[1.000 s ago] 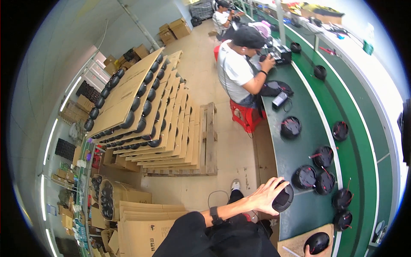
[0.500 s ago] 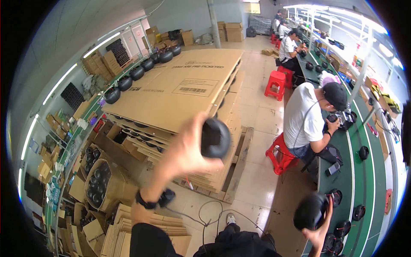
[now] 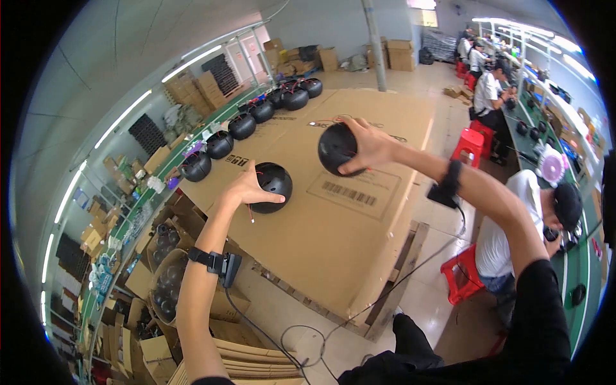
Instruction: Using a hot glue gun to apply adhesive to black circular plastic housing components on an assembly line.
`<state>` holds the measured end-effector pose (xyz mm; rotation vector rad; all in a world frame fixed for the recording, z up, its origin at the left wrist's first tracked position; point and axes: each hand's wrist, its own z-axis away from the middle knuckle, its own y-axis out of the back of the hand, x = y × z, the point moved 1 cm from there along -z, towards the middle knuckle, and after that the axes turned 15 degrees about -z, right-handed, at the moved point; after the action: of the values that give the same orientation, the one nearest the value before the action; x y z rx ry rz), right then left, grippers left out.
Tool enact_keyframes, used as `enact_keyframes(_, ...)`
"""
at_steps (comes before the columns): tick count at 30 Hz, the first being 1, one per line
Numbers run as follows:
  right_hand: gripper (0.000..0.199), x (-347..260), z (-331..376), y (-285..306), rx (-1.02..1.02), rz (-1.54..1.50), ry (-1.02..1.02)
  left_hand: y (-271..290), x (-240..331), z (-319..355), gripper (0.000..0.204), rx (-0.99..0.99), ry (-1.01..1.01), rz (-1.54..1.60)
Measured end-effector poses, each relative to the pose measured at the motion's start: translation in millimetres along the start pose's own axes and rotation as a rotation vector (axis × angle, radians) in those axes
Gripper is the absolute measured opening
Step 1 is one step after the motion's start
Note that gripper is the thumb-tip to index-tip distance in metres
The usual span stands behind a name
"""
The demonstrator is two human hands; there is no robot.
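My left hand [image 3: 241, 190] grips the left side of a black round shell [image 3: 274, 185], which rests on or just above a large flat cardboard sheet [image 3: 308, 237]. A thin wire with a small white plug hangs beside that shell. My right hand [image 3: 373, 147] is closed around the right side of a second black round shell [image 3: 335, 149], over the far part of the sheet; whether it touches the cardboard I cannot tell. Red wires show at its top. Behind them, along the sheet's far left edge, stands a row of similar black shells [image 3: 241, 126].
The cardboard stack sits on a wooden pallet [image 3: 405, 253]. Cables [image 3: 314, 333] trail from my wrist straps. Open boxes of black parts [image 3: 168, 289] stand at the lower left. To the right, a person [image 3: 523, 221] sits on a red stool [image 3: 461, 273] at a green bench [image 3: 573, 289].
My right hand has carried its black shell from beside the right-hand bench to over the cardboard. The left hand's shell has moved left over the sheet. The view has turned left.
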<state>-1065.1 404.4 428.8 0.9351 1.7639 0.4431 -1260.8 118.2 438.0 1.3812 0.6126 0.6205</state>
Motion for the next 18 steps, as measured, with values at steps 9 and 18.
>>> enact_keyframes(9,0.135,91.0,-296.7,-113.9,-0.152,-0.082,-0.104,5.6,-63.5,-125.1,0.138,0.319,0.382,0.056)
enact_keyframes(18,0.121,172.6,-349.1,-145.9,0.216,-0.224,0.047,-89.3,-48.6,-225.0,0.067,0.877,0.616,0.438)
